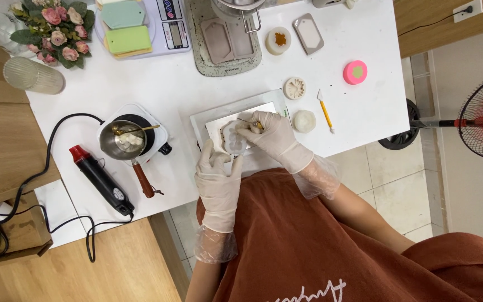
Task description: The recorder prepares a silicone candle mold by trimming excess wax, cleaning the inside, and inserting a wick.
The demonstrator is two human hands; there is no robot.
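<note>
A thin metal tool [248, 121] is pinched between the fingertips of the right hand [272, 134], gloved in white; its tip is set on the top edge of a round white flower mould [233, 138]. The mould is steadied from below by the left hand [217, 178], also gloved: fingers spread narrow, tips touching the mould's lower rim, nothing clasped. The mould thus lies between the two hands, just left of the right-hand grip and directly above the left fingertips.

The mould is placed on a grey work tray [214, 118] at the near edge of the white table [157, 84].

Just right of the tray: a pale round piece [304, 121] and a yellow-handled stick tool [325, 112]. Above the tray: a small flower-shaped disc [294, 88].

Left of the tray: a small steel pot [122, 141] with pale lumps and a gold spoon, seated on a white hotplate [160, 136]. A black heat gun with a red nose [100, 179] is laid near it.

Far side: a kitchen scale [171, 28] carrying green tag shapes, and a pink round mould [355, 72].
</note>
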